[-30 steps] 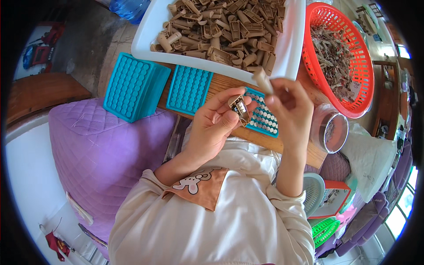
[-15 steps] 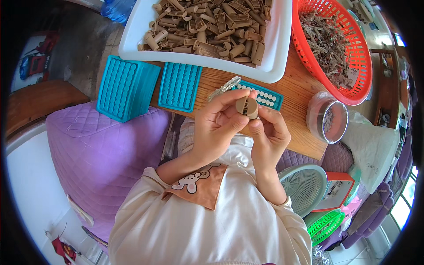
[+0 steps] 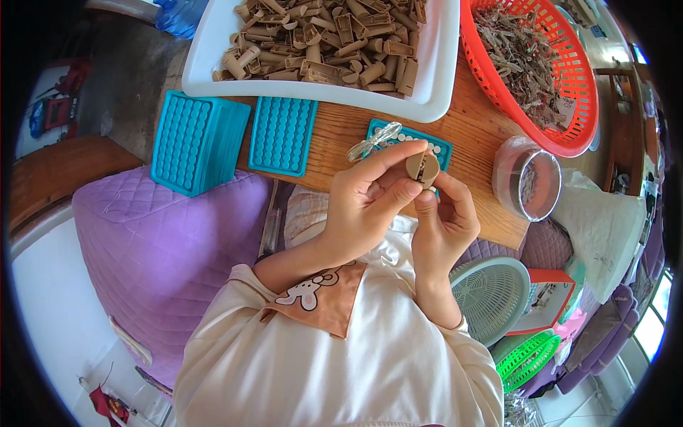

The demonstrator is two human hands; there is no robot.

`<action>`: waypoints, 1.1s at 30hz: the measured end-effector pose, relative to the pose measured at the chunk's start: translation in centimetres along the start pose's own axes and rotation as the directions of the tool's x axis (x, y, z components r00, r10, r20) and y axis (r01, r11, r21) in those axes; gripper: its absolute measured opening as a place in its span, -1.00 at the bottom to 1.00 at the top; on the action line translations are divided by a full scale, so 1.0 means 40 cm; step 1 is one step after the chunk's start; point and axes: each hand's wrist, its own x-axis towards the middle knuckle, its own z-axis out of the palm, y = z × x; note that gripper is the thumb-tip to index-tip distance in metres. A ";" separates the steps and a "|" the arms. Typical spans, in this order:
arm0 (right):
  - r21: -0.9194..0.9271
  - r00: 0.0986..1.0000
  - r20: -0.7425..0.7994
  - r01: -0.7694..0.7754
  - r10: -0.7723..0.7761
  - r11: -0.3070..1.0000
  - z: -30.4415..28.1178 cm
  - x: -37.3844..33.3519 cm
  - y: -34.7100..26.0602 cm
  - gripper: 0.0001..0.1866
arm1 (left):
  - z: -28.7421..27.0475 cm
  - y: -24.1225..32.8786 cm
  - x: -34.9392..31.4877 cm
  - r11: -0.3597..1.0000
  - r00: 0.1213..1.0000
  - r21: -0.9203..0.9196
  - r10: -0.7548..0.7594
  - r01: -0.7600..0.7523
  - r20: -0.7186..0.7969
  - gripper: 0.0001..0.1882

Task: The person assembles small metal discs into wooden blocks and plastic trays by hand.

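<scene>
Between both hands, in front of my chest, is a brown plastic cylinder (image 3: 430,171) made of two half-round pieces with a dark slit across its end. My left hand (image 3: 366,206) pinches it from the left with thumb and forefinger. From the right and below, the thumb and fingers of my right hand (image 3: 445,224) grip it too. Just behind sits a small teal tray (image 3: 445,151) with white round pieces, partly hidden by my fingers. A bundle of clear plastic strands (image 3: 375,140) lies at that tray's left end, beside my left forefinger.
A white tub (image 3: 313,90) full of brown half-cylinders stands at the back. Left of centre are a teal tray stack (image 3: 188,142) and one flat teal tray (image 3: 282,135). On the right are a red basket (image 3: 587,117) of small parts and a plastic-lined round container (image 3: 506,181).
Both hands have shifted slightly right with the brown cylinder, whose slit now faces up more openly. The table and its things sit a little differently in view.
</scene>
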 end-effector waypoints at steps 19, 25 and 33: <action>-0.356 0.978 0.207 0.068 0.008 0.932 -0.001 -0.006 -0.002 -0.82 | 0.001 -0.038 -0.005 0.921 0.971 0.308 0.234 -0.236 0.044 -0.61; -0.392 0.954 0.296 0.085 0.038 0.916 -0.005 -0.006 0.015 -0.87 | 0.010 -0.060 -0.005 0.984 0.995 0.148 0.089 -0.096 0.053 -0.63; -0.418 0.832 0.444 -0.137 0.333 0.898 -0.140 0.090 -0.022 -0.72 | -0.009 -0.073 0.007 0.999 0.999 0.030 -0.018 0.016 0.051 -0.63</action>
